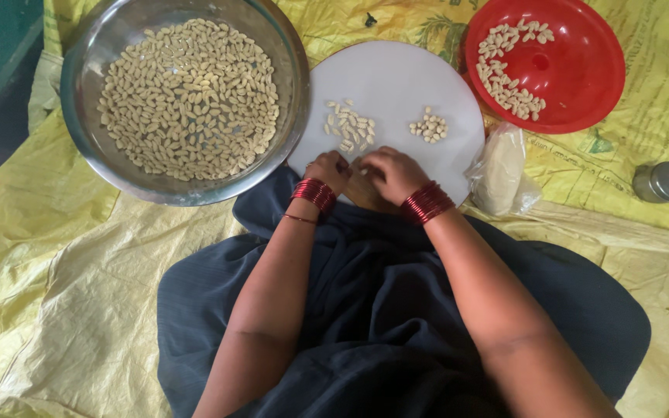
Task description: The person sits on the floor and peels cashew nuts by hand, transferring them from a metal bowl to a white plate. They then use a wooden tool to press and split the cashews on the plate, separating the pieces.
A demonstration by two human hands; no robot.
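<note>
Overhead view from the head camera. The left hand (329,169) and the right hand (391,173) meet at the near edge of a round white board (396,81), fingers curled inward and knuckles toward the camera. Both hands appear closed over something small between them, but the fingertips are hidden under the knuckles, so what they hold, and how tightly, cannot be told. Red bangles circle both wrists.

On the board, just beyond the left hand, lies a loose patch of pale split nuts (350,130); its long axis runs from near the hand away toward the far left, and most single pieces lie roughly along that line. A smaller, rounder cluster of nut pieces (430,126) lies just beyond the right hand, with no clear direction.

A steel bowl (87,116) full of pale nuts overlaps the board's left edge; its top rim is cut off by the frame. A red plastic bowl (582,70) at far right holds a curved band of nuts. A clear bag (501,166) touches the board's right edge, its contents indistinct. A small metal tin (667,182) lies well apart on the yellow sheet (56,271).
</note>
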